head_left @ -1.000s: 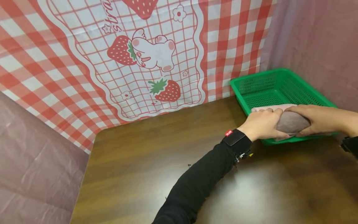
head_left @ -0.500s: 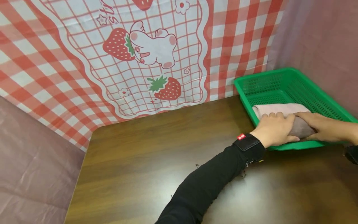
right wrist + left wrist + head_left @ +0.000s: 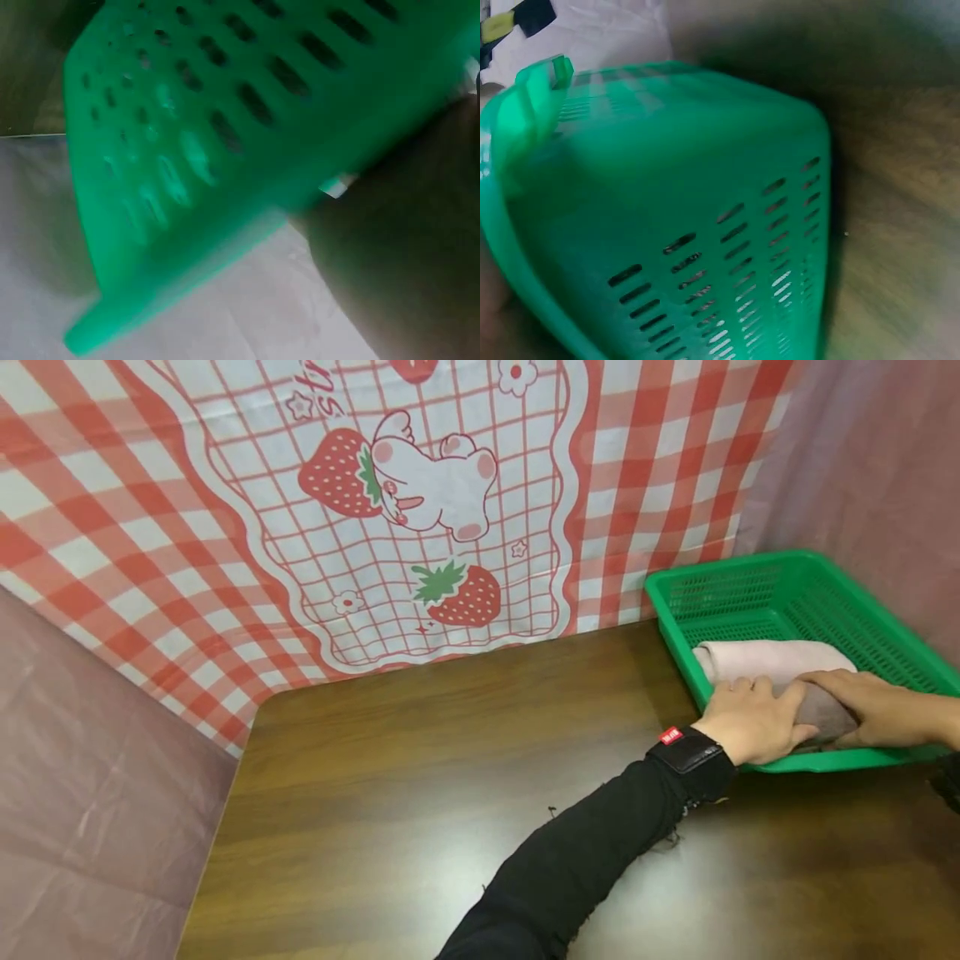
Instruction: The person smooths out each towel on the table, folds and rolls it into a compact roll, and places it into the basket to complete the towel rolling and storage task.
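Inside the green plastic basket (image 3: 677, 639) at the table's right, both hands hold a grey-brown rolled towel (image 3: 825, 714) near its front wall. My left hand (image 3: 756, 718) grips the roll's left end, thumb toward me and fingers over the far side. At the other end my right hand (image 3: 888, 708) holds it the same way. A pale pink rolled towel (image 3: 780, 657) lies right behind, partly covered by the left fingers. The left wrist view is filled by the slotted basket wall (image 3: 667, 172); the right wrist view shows a blurred basket side (image 3: 225, 127), with the towel hidden in both.
A brown wooden table (image 3: 420, 777) stretches to the left of the basket. Behind it hangs a red-and-white checked strawberry cloth (image 3: 630, 485). Pink cloth (image 3: 862, 460) hangs close beside the basket on the right, and more pink cloth (image 3: 97, 777) is at the left.
Both hands have lowered the grey-brown towel from over the basket's front rim down into the basket. The pink towel shows more now. The head view has shifted slightly.
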